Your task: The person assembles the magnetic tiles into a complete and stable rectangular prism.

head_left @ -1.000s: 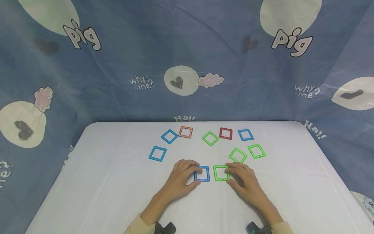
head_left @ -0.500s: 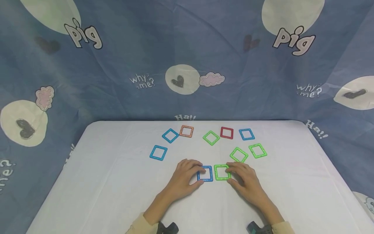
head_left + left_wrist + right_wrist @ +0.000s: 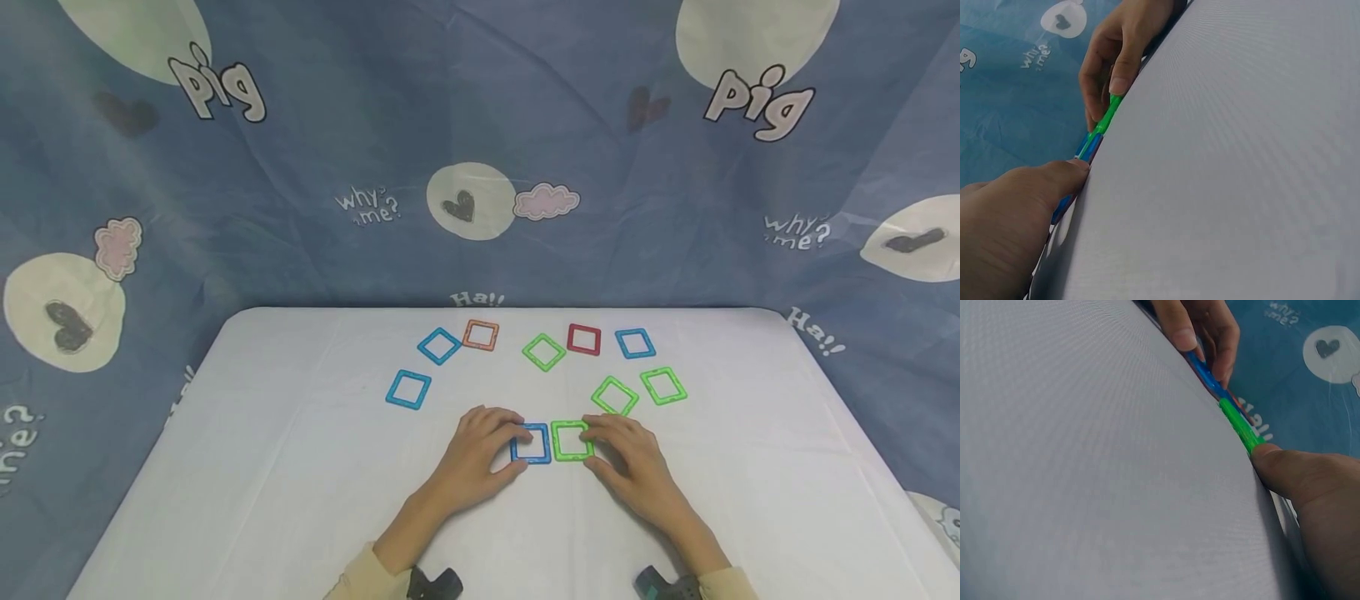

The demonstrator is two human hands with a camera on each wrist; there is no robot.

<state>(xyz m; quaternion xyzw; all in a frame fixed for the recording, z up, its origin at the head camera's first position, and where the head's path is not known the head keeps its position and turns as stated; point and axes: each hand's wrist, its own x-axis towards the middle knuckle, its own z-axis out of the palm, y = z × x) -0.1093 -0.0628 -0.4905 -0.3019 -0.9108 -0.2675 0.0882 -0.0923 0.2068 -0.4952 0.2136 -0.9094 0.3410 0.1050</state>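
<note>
Side by side near the middle of the white table lie two hollow square magnetic tiles, one blue (image 3: 536, 461) and one green (image 3: 572, 457). In the head view a narrow gap shows between them. My left hand (image 3: 476, 458) pinches the blue tile by its left side, thumb at the near edge and fingers at the far edge. The green tile's right side is held the same way by my right hand (image 3: 630, 458). From the right wrist, the green tile (image 3: 1239, 425) appears edge-on, its end right at the blue tile (image 3: 1207, 375). My fingers hide the tiles' outer corners.
Farther back on the table (image 3: 300, 467) lie several loose tiles: blue ones (image 3: 393, 387) at left, an orange one (image 3: 480, 347), a red one (image 3: 584, 352), another blue (image 3: 637, 356) and green ones (image 3: 663, 401) at right. A printed blue cloth (image 3: 390, 275) hangs behind.
My left hand has slid the blue tile to the right, narrowing the gap to the green tile. My right hand and its green tile have stayed nearly still. The head view has shifted slightly.
</note>
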